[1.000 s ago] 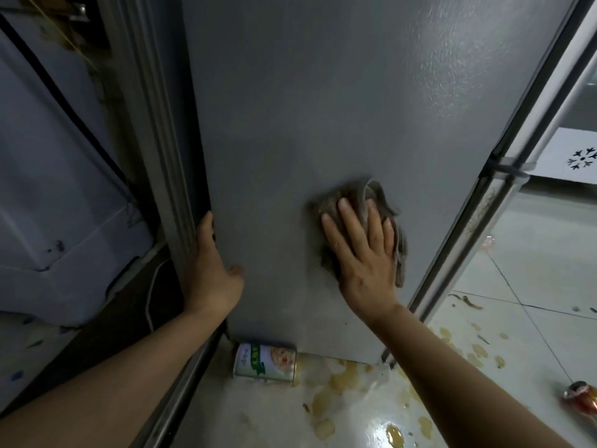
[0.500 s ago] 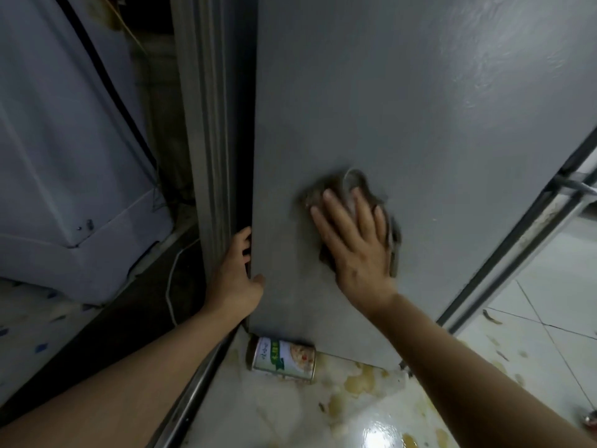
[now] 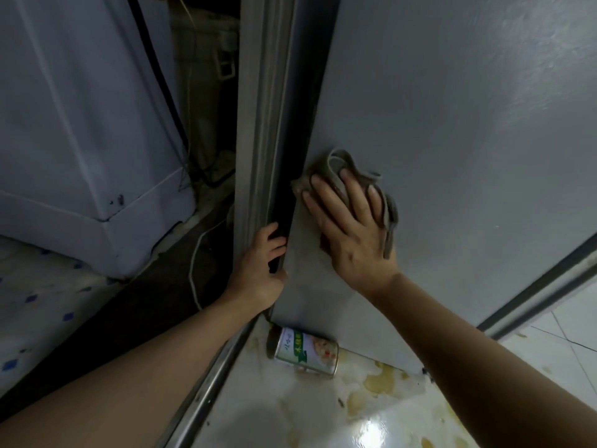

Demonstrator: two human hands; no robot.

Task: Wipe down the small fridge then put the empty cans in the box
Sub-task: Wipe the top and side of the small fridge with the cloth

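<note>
can [image 3: 305,354], label print (too blurred)

Head camera, close, angled down at fridge side [image 3: 452,156], floor [image 3: 274,415].

a glossy pale tiled floor [image 3: 371,425] carries yellowish stains and a bright glare of light. at left stands a white appliance [image 3: 80,140], with a white cable [image 3: 193,270] trailing over dark floor beside it.
</note>
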